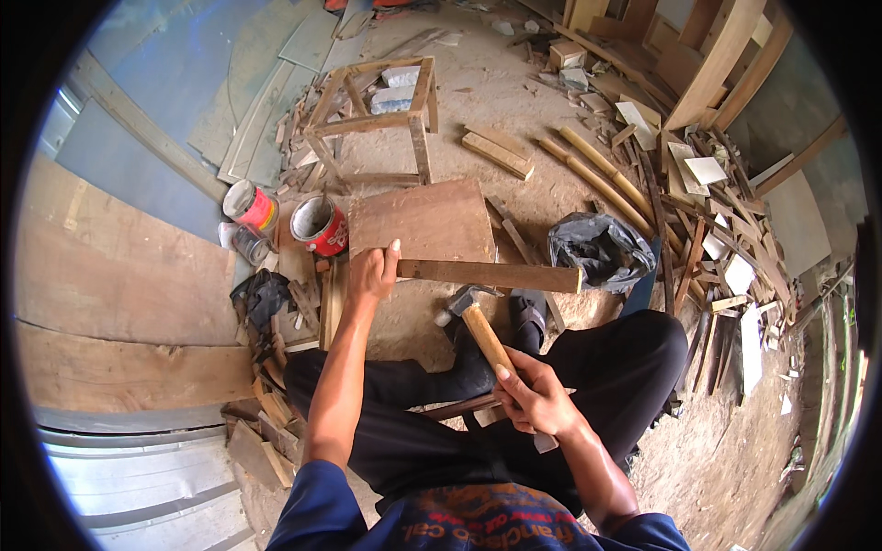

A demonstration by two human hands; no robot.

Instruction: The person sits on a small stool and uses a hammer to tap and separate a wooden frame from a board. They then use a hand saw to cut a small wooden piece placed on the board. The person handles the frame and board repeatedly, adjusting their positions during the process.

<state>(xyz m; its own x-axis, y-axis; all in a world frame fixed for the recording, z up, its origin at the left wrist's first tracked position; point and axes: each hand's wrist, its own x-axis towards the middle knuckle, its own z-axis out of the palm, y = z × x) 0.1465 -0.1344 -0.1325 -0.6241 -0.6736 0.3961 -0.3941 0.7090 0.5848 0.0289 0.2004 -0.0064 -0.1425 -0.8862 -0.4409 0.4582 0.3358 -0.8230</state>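
My left hand [374, 273] is closed around the left end of a dark wooden strip [496, 275], its thumb pointing up. The strip runs level to the right, with a pale cut end. Behind it is a flat brown wooden board [423, 220], partly covered by the hand and strip; I cannot tell whether they touch. My right hand [533, 395] grips the wooden handle of a hammer [487, 338]. The hammer's metal head points up and away, just below the strip and apart from it. Below the hands are my dark-trousered legs.
A wooden stool frame [367, 119] stands at the far left. Paint cans [319, 227] sit left of the board. A black plastic bag [602, 250] lies on the right, near bamboo poles [597, 188] and a heap of wood scraps [726, 257]. A wood block [498, 153] lies ahead.
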